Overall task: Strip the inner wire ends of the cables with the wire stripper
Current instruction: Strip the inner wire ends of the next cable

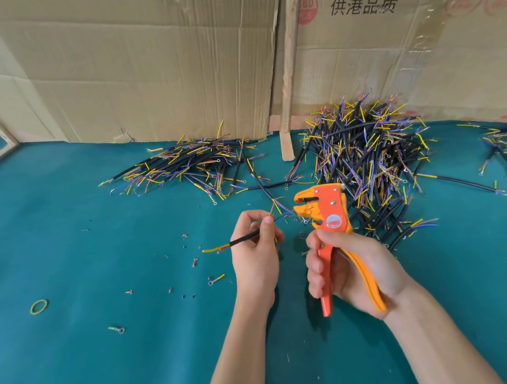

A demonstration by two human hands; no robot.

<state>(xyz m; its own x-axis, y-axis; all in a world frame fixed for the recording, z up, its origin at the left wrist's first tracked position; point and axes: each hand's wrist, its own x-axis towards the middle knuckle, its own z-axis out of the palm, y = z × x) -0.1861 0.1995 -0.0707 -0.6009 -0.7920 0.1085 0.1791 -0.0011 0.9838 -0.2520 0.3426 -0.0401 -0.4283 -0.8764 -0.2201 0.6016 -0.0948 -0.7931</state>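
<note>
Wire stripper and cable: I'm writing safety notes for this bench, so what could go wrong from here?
1. The left hand pinches the cable close to the wire stripper head, so its fingers could get nipped.
2. The thin inner wires splay apart; the wrong one may enter.
3. Insulation scraps on the green mat could snag cables.

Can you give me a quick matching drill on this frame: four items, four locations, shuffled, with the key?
Items:
1. wire stripper
2. black cable
3. rubber band
4. wooden stick

Places:
A. lying on the green mat, far left
B. gripped in the right hand
C. leaning upright against the cardboard
D. pinched in the left hand

Pairs: 1-B, 2-D, 3-A, 4-C
</note>
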